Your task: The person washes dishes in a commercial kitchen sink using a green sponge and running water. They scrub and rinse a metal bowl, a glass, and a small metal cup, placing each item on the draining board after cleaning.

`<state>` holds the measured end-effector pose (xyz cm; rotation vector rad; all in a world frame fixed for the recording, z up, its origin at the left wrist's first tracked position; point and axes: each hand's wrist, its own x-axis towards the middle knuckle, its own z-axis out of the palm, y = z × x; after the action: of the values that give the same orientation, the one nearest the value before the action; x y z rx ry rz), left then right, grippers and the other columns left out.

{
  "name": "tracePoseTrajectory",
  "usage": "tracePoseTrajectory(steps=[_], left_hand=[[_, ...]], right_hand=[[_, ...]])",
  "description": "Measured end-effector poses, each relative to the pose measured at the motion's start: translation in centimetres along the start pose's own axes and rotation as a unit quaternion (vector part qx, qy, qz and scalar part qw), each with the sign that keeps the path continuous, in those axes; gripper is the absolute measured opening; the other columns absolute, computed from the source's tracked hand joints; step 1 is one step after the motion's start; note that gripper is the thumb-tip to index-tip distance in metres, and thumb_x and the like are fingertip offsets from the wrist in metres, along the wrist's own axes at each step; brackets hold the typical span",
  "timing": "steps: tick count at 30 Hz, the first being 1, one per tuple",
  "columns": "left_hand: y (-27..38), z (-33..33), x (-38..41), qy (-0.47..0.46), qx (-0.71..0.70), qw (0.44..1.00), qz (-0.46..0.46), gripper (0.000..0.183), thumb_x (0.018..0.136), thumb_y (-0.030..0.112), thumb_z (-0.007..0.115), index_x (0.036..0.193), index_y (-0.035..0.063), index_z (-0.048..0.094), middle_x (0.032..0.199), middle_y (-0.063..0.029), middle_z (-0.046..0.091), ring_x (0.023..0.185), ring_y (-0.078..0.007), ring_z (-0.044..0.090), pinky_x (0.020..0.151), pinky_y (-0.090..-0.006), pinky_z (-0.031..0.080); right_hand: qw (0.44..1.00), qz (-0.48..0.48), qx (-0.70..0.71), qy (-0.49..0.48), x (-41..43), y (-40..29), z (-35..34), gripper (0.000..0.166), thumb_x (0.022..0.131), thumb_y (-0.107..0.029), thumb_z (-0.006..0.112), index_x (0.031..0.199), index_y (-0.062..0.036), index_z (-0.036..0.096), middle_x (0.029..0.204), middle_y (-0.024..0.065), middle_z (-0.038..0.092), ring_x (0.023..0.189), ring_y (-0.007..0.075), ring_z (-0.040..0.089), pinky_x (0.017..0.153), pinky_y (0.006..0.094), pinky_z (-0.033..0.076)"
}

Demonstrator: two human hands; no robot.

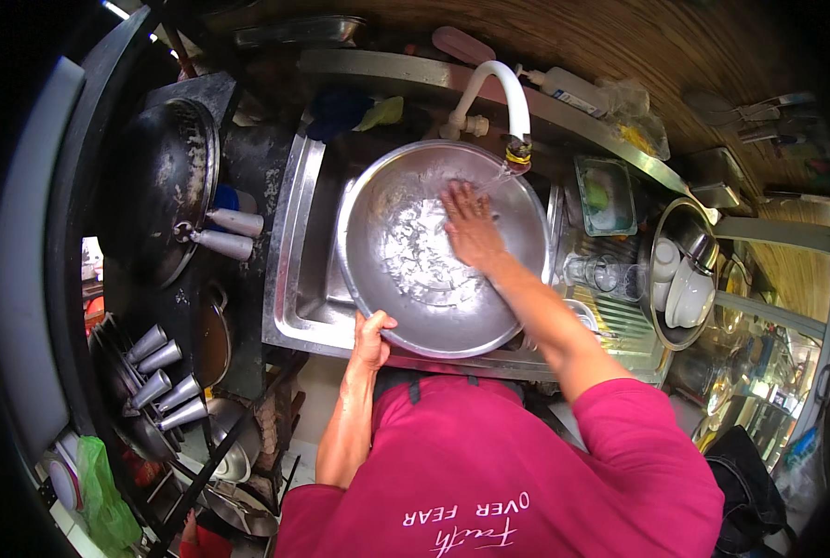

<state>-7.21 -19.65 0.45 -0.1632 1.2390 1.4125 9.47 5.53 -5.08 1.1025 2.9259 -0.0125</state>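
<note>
A large steel basin [450, 328] rests tilted over the sink [303, 307], with water rippling in its bottom. Its near-left rim is gripped by my left hand [373, 340], thumb over the edge. My right hand [472, 227] lies palm down inside the basin, fingers somewhat spread, and nothing shows in it. From the white curved faucet [516, 97], water runs into the basin close to my right fingertips. What lies under that palm is hidden.
Right of the sink, a drainboard [624, 307] carries drinking glasses [596, 272], a container with a green sponge [596, 195] and a bowl of white dishes [691, 296]. Several pans [171, 174] with metal handles stand left. A soap bottle [568, 87] sits on the back ledge.
</note>
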Motion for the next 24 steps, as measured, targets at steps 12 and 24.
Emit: tracePoseTrajectory(steps=[12,24], left_hand=[[1.0,-4.2,2.1,-0.057,-0.086,0.995,-0.001,0.012,0.07,0.0,0.057,0.082,-0.0001,0.058,0.094,-0.0136,0.062,0.095,-0.0312,0.064,0.099,-0.0503,0.052],[15.2,0.9,2.4,0.084,0.314,0.945,-0.027,0.031,0.074,0.02,0.062,0.097,-0.0014,0.064,0.094,-0.0108,0.062,0.091,-0.0219,0.059,0.077,-0.0349,0.049]], right_hand=[[0.99,0.049,-0.131,0.031,4.5,3.5,-8.5,0.064,0.094,-0.021,0.056,0.152,-0.0007,0.038,0.159,0.0231,0.037,0.145,0.0369,0.038,0.117,0.0489,0.033],[0.879,0.369,0.263,-0.151,-5.8,3.3,-4.6,0.049,0.089,-0.029,0.071,0.122,0.0063,0.06,0.111,0.0341,0.069,0.11,0.049,0.066,0.098,0.0517,0.051]])
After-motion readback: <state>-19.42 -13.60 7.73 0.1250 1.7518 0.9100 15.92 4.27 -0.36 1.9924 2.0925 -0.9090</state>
